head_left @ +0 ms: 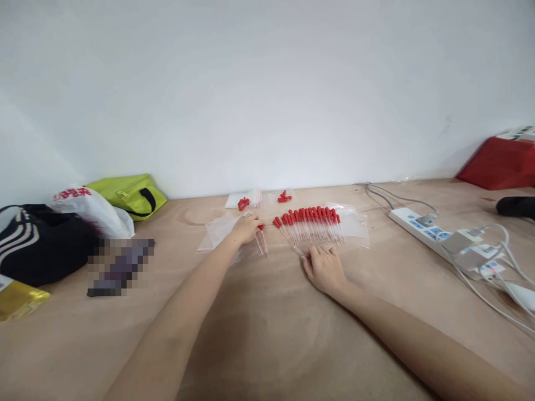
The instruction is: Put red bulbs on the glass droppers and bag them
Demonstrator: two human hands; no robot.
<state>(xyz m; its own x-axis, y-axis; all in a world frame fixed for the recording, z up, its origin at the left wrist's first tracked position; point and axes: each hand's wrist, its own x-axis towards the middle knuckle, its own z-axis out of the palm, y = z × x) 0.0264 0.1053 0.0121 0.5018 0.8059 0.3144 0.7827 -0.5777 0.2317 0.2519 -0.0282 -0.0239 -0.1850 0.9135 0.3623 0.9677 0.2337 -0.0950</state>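
Note:
Several clear droppers with red bulbs (313,216) lie in a fanned row on clear plastic bags (357,228). To their left, my left hand (247,227) rests over another clear bag (215,233), beside a few more red-topped droppers (262,242); its fingers are partly hidden. My right hand (324,268) lies below the row with curled fingers, its thumb and index at the tip of a dropper (296,249); whether it grips the tip is unclear. Small red bulbs lie in two groups at the back, left (243,204) and right (284,196).
A white power strip (430,236) with plugs and cables sits at the right, a red bag (499,162) behind it. On the left are a green bag (134,195), a white plastic bag (90,211), a black bag (45,245) and a gold packet (23,301).

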